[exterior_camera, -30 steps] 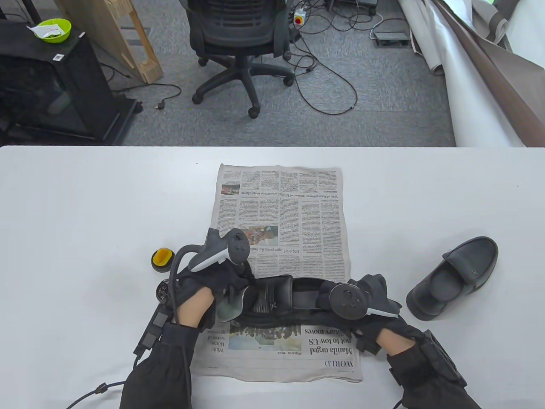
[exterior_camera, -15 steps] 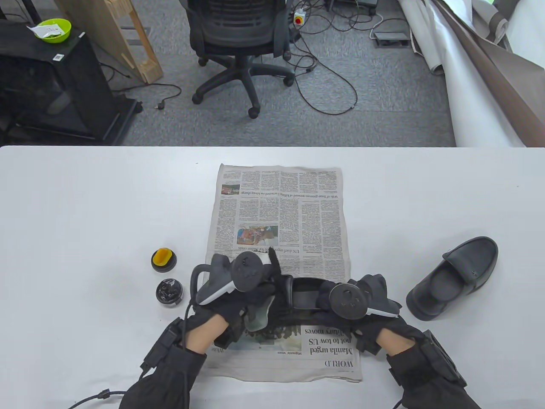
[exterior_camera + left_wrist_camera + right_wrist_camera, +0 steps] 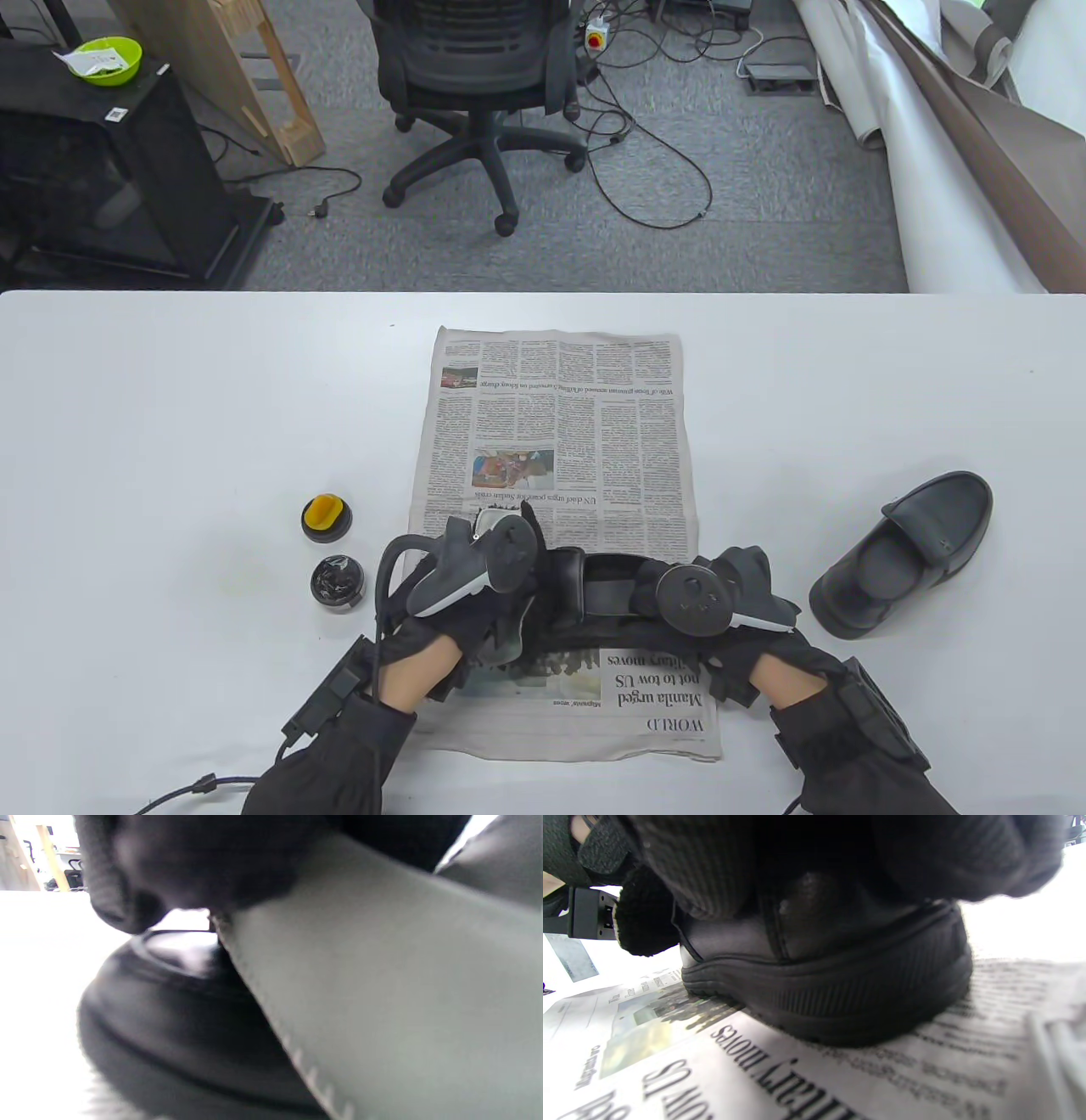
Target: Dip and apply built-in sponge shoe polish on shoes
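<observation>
Fingers (image 3: pixel 488 632) of the left hand (image 3: pixel 462 594) curl round a pale grey-green cloth (image 3: pixel 507 638) and press it against the toe end of the black leather shoe (image 3: pixel 594 594) that lies on its side on the spread sheet of newspaper (image 3: pixel 556 424). Over the last second this hand has travelled from beside the pots across to the shoe's toe, uncovering the lower pot and settling lower on the upper (the left wrist view shows the stitched cloth edge lying right on the glossy toe). That reads to me as a rubbing or buffing stroke under way, rather than a dip.

The right hand (image 3: pixel 721 607) has not shifted: its fingers (image 3: pixel 683 866) wrap over the heel and clamp the shoe down on the paper.

Two small round pots stand on the white table (image 3: pixel 170 424), just left of the newspaper and near the left wrist. The farther one, a black pot with a yellow insert (image 3: pixel 325 515), looks like the built-in sponge applicator; no hand touches it. The nearer one, an open black tin of shoe polish (image 3: pixel 338 581), holds dark, glossy paste that looks churned.

A second black leather slip-on shoe (image 3: pixel 904 556) sits upright on the table, well apart to the right, untouched; whether it has polish on it I cannot tell.
</observation>
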### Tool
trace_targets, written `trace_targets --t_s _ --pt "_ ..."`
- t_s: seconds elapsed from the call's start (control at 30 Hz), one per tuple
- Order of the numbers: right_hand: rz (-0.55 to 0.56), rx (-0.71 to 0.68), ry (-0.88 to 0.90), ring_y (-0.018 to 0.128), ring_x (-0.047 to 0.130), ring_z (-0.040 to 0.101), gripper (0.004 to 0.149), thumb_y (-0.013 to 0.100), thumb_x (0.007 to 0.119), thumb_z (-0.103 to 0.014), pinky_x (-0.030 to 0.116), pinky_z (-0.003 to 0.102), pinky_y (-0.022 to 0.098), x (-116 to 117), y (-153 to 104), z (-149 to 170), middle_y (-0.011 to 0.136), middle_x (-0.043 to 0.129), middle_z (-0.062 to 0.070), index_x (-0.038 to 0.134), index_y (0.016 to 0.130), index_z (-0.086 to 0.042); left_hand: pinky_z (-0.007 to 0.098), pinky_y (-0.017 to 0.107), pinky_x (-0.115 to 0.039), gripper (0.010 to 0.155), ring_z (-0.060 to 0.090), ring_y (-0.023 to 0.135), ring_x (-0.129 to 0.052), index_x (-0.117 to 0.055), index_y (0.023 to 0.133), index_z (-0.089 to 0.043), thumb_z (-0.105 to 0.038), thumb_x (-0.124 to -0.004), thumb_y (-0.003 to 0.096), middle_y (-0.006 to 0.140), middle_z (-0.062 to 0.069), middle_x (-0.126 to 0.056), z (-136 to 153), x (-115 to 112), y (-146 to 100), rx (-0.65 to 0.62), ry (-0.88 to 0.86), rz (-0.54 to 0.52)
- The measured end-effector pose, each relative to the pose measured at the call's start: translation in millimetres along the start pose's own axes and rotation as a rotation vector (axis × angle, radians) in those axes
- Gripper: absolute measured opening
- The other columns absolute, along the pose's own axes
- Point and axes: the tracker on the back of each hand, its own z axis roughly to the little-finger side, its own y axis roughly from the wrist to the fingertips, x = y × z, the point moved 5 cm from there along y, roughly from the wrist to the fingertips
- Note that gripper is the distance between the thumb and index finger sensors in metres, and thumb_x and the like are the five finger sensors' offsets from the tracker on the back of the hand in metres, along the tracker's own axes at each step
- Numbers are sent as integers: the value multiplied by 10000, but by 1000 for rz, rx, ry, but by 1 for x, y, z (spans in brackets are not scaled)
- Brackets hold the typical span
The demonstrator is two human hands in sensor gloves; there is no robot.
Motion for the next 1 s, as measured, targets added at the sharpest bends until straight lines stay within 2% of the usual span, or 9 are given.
trace_targets --t_s 0.2,0.3,0.37,0.47,0.53,0.6,0.67,0.73,1.0 --pt "0 0 -1 266 933 208 400 332 824 -557 844 441 433 0 0 0 725 845 -2 928 584 -264 392 414 -920 535 67 96 -989 -773 920 -294 -486 -866 429 450 -34 -1027 25 0 -4 72 98 62" --pt "-1 -1 1 266 933 207 401 331 824 -557 845 440 433 0 0 0 725 845 -3 927 584 -264 380 423 -924 545 56 109 -997 -775 921 -297 -491 -876 422 461 -50 -1025 27 7 -11 69 145 14" --pt "-1 -1 2 265 932 207 401 331 825 -557 844 440 434 0 0 0 725 845 -2 928 584 -263 373 421 -928 545 52 109 -1000 -783 911 -311 -488 -896 407 461 -55 -1030 19 12 -15 -22 -2 -54" --pt "0 0 -2 266 933 207 398 332 825 -556 845 440 434 0 0 0 725 845 -2 928 583 -265 381 412 -926 545 65 93 -996 -792 904 -302 -480 -908 402 447 -40 -1035 1 16 -22 -88 -223 -81" --pt "-1 0 -1 266 933 208 400 332 825 -556 844 442 432 0 0 0 725 845 -1 928 584 -264 373 409 -930 555 54 91 -995 -799 902 -288 -491 -904 396 445 -49 -1033 -14 17 -26 -119 -194 -130" --pt "0 0 -5 267 934 208 399 332 824 -556 845 441 433 0 0 0 725 845 -1 927 584 -264 364 405 -934 572 42 88 -994 -803 898 -256 -501 -901 391 442 -61 -1028 -24 12 -27 -116 -184 -130" --pt "-2 -2 0 266 932 209 400 332 825 -556 844 442 433 0 0 0 725 845 -1 928 585 -263 371 397 -933 591 47 83 -992 -795 895 -228 -494 -916 382 436 -53 -1027 -30 8 -28 -64 -172 -162" --pt "-1 -2 -6 267 933 208 399 332 824 -557 844 441 434 0 0 0 724 846 -3 928 583 -265 366 392 -936 583 42 72 -993 -808 867 -221 -504 -919 369 433 -59 -1026 -31 10 -28 -8 -49 -205" --pt "0 -1 -9 266 935 208 400 331 823 -558 846 441 433 0 0 -1 723 847 -3 928 584 -266 374 410 -926 536 52 98 -996 -810 851 -236 -493 -909 391 456 -56 -1018 -4 -2 -16 95 38 30"
